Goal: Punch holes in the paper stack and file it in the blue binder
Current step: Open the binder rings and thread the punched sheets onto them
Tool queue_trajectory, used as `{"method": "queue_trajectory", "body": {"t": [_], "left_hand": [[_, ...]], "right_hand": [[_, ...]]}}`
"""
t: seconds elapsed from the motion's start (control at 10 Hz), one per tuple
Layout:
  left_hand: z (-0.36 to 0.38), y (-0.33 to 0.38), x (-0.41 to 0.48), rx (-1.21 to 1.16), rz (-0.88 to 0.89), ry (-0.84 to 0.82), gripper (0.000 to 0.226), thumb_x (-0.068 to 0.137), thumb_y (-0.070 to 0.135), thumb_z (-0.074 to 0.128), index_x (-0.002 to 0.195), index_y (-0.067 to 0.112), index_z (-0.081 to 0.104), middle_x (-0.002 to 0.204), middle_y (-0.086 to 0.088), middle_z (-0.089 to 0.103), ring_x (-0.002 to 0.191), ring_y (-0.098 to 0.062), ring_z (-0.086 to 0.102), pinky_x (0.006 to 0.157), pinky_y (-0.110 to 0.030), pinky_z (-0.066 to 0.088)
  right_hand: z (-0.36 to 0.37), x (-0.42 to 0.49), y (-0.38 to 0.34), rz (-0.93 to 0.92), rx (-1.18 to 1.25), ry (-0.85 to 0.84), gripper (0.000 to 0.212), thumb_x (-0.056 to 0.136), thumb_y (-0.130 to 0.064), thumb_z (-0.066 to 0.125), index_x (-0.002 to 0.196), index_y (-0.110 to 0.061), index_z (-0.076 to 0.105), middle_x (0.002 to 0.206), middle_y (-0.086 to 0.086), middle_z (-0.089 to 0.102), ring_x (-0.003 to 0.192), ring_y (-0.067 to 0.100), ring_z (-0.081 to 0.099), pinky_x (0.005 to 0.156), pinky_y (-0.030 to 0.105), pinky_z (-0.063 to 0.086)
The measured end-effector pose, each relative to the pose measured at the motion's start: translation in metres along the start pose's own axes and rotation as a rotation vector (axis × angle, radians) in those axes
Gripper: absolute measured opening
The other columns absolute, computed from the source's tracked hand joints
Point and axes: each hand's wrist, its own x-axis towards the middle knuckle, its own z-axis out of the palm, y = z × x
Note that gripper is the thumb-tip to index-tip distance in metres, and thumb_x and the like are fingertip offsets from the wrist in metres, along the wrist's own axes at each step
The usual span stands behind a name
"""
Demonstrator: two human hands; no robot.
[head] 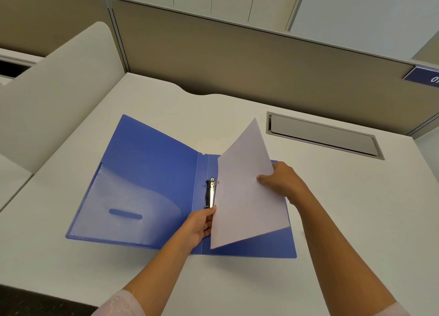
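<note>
Nearly filed: white paper stack (247,197) poised beside the binder's rings

Now the blue plastic ring binder (152,168) lies open and flat on the white surface (237,280), its spine running from 12 to 6 o'clock. The small chrome ring mechanism (211,194) sits just to the 3 o'clock side of that spine.

The stack is over the right-hand cover, tilted: its right edge is raised and its left long edge dips toward the rings. Its long axis runs roughly parallel to the spine.

The left hand (200,225) pinches the stack's left edge low down, at 6 o'clock from the mechanism and almost touching its lower end. The right hand (282,181) is at 3 o'clock, its grip curled round the far edge with the thumb on top.

The coming move turns on that left edge. It lies just to 3 o'clock of the rings, so it probably needs only a short slide toward 9 o'clock and down. The left hand is nearer and should guide it while the right steadies the sheet.

Whether the holes are punched, or the rings are sprung apart, cannot be told. A grey recessed hatch (323,135) lies at 1 o'clock, well apart.
</note>
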Motion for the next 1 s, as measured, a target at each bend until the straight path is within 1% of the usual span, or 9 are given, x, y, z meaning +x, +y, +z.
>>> {"method": "queue_trajectory", "body": {"t": [0.1,0.2,0.3,0.4,0.5,0.6,0.8,0.9,1.0], "left_hand": [[0.004,0.0,-0.002,-0.018,-0.014,0.013,0.026,0.096,0.031,0.053,0.112,0.011,0.059,0.102,-0.009,0.069,0.091,-0.024,0.065,0.072,-0.035,0.053],[0.007,0.001,-0.004,-0.037,-0.035,0.017,0.028,0.095,0.036,0.054,0.108,0.012,0.06,0.1,-0.009,0.069,0.09,-0.025,0.064,0.072,-0.037,0.053],[0.01,0.004,-0.006,-0.084,-0.088,0.007,0.03,0.094,0.035,0.056,0.11,0.01,0.06,0.1,-0.011,0.068,0.09,-0.026,0.063,0.076,-0.04,0.052],[0.01,0.007,-0.01,-0.126,-0.164,-0.009,0.031,0.093,0.036,0.057,0.108,0.009,0.063,0.094,-0.012,0.07,0.085,-0.029,0.064,0.066,-0.04,0.053],[0.011,0.01,-0.011,-0.105,-0.189,0.014,0.033,0.092,0.037,0.059,0.11,0.009,0.063,0.092,-0.012,0.07,0.081,-0.029,0.065,0.061,-0.038,0.052],[0.012,0.01,-0.011,-0.092,-0.196,0.035,0.036,0.091,0.037,0.06,0.112,0.008,0.064,0.092,-0.013,0.07,0.081,-0.029,0.064,0.061,-0.037,0.051],[0.016,0.009,-0.012,-0.124,-0.21,0.058,0.039,0.088,0.037,0.064,0.114,0.008,0.066,0.098,-0.013,0.07,0.085,-0.029,0.064,0.061,-0.036,0.051],[0.018,0.005,-0.013,-0.16,-0.221,0.035,0.038,0.09,0.04,0.06,0.114,0.011,0.065,0.103,-0.012,0.07,0.09,-0.031,0.064,0.067,-0.038,0.053],[0.019,0.003,-0.012,-0.19,-0.214,0.025,0.038,0.093,0.04,0.056,0.115,0.01,0.064,0.107,-0.014,0.07,0.093,-0.033,0.065,0.075,-0.043,0.053]], "right_hand": [[0.0,0.001,-0.001,0.0,-0.011,0.001,0.037,0.089,-0.022,0.059,0.125,-0.013,0.055,0.112,0.007,0.064,0.093,0.026,0.063,0.079,0.033,0.051],[0.0,0.002,-0.001,0.001,-0.019,-0.001,0.038,0.089,-0.022,0.06,0.126,-0.012,0.055,0.115,0.009,0.064,0.091,0.025,0.062,0.078,0.032,0.05],[0.0,0.003,0.0,0.008,-0.029,0.001,0.039,0.089,-0.024,0.06,0.126,-0.011,0.054,0.116,0.009,0.064,0.091,0.024,0.061,0.079,0.033,0.05],[-0.001,0.003,0.0,0.013,-0.024,-0.001,0.04,0.089,-0.024,0.061,0.126,-0.01,0.053,0.115,0.009,0.063,0.092,0.025,0.062,0.078,0.033,0.051],[-0.001,0.003,0.0,0.013,-0.018,0.0,0.038,0.089,-0.023,0.061,0.123,-0.01,0.055,0.107,0.007,0.063,0.09,0.025,0.063,0.075,0.032,0.051],[-0.002,0.003,0.0,0.007,-0.022,0.003,0.035,0.089,-0.022,0.061,0.121,-0.01,0.056,0.098,0.003,0.06,0.085,0.023,0.062,0.071,0.031,0.05],[-0.003,0.002,0.0,0.005,-0.012,0.003,0.036,0.089,-0.023,0.061,0.122,-0.01,0.055,0.098,0.001,0.059,0.085,0.022,0.061,0.071,0.03,0.049],[-0.004,0.001,-0.001,0.002,-0.006,0.003,0.035,0.089,-0.024,0.061,0.12,-0.011,0.056,0.098,0.002,0.059,0.084,0.021,0.061,0.07,0.03,0.049],[-0.004,-0.001,-0.003,0.005,0.01,-0.001,0.032,0.089,-0.024,0.062,0.118,-0.012,0.056,0.1,0.003,0.06,0.085,0.022,0.062,0.071,0.03,0.05]]}}
